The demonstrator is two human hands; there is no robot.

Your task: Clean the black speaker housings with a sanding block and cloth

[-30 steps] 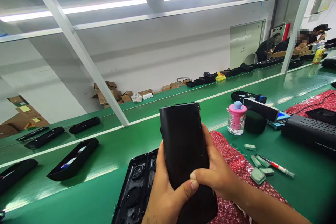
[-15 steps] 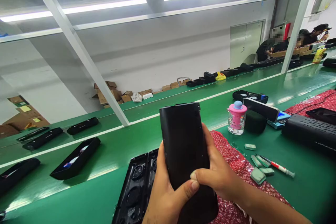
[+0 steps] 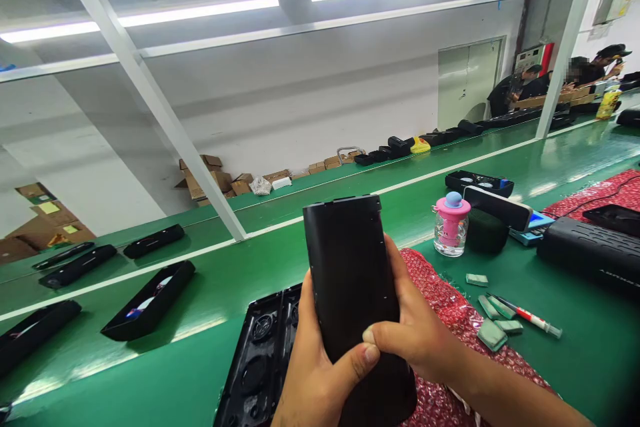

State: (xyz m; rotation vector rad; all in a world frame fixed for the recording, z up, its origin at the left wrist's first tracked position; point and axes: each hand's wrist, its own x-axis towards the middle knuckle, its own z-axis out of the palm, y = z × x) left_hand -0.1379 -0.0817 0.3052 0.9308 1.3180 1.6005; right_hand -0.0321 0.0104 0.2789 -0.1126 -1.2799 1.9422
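A long black plastic housing point(image 3: 350, 280), smooth and slightly curved, is held up between both hands at the lower middle. My left hand point(image 3: 320, 360) grips its left edge, with the thumb across the front. My right hand point(image 3: 407, 320) grips the right edge, its thumb meeting the left thumb on the front face. The side facing away is hidden. Behind my left hand lies a black panel point(image 3: 257, 353) with round recesses and a grille. Under and right of the housing is red bubble wrap point(image 3: 445, 307).
Several green foam pieces point(image 3: 493, 333) and a red-and-white syringe-like pen point(image 3: 527, 317) lie at right. Behind them stand a pink-lidded bottle point(image 3: 451, 223) and a propped phone point(image 3: 497, 208). A black speaker case point(image 3: 590, 253) is far right. Open black casings point(image 3: 150, 303) rest on the line at left. People point(image 3: 530, 83) work beyond.
Both hands and the housing stay almost still. Among the casings on the left, the nearer ones have shifted slightly right and the farther ones slightly left.
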